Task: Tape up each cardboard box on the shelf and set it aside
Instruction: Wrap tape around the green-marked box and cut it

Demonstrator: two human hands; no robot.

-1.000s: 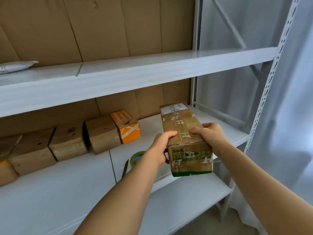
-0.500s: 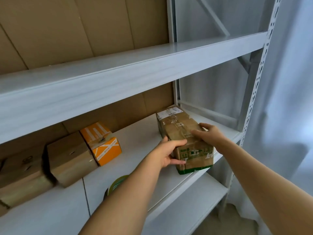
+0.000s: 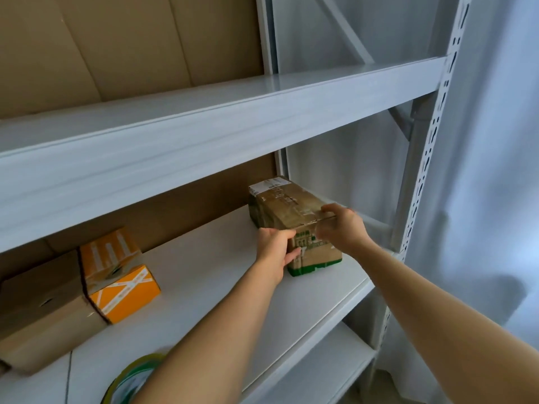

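Long brown taped cardboard box with green print point(image 3: 287, 212), held in air over shelf edge a second ago, now down on white metal shelf point(image 3: 204, 275) at far right end, beside upright post. Left hand point(image 3: 277, 249) curls round near left corner; right hand point(image 3: 339, 227) grips near top edge, slightly blurred. Judgement: this box being set aside, release next. Orange-and-white carton point(image 3: 119, 272) and plain brown carton point(image 3: 43, 313) wait at left, well apart. Green-rimmed tape roll point(image 3: 131, 377) at bottom edge, partly hidden by left forearm.
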